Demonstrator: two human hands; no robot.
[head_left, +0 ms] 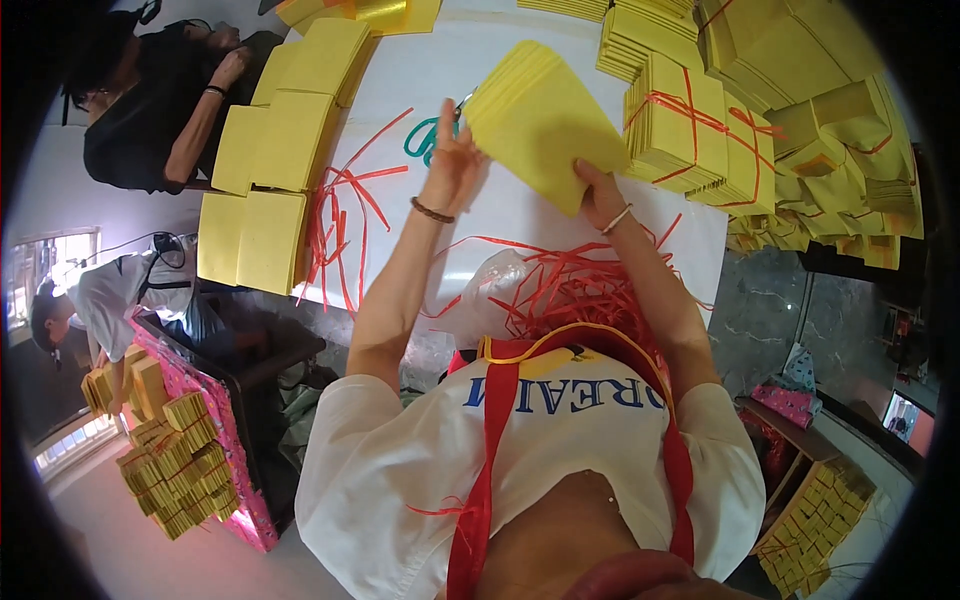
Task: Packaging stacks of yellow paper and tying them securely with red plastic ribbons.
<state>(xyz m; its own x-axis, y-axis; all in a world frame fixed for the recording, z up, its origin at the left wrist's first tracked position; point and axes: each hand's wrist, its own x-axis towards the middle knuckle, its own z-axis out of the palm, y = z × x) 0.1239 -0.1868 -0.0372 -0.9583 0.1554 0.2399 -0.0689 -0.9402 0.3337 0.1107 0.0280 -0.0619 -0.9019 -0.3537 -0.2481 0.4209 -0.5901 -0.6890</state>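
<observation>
Left hand: I see my left hand (452, 160) raised above the white tabletop (470, 60), fingers spread and pressed flat against the left edge of the thick stack of yellow paper sheets (540, 125); a dark bead bracelet sits on that wrist.
Right hand: my right hand (600, 195) grips the stack's lower right corner, fingers curled closed on it; a pale bangle rings the wrist.
Stack: held tilted between both hands, clear of the table, its far corner pointing away from me.
Scissors: green-handled scissors (428, 135) lie on the table just behind my left hand.
Right edge: a yellow paper bundle tied with red string (690, 125) stands just beside the stack; little room there.
Left edge: flat yellow sheet piles (270, 170) line the table's left rim, well apart from my hands; bare white surface lies between.
Near edge: loose red plastic strips (570, 285) tangle under my forearms.
</observation>
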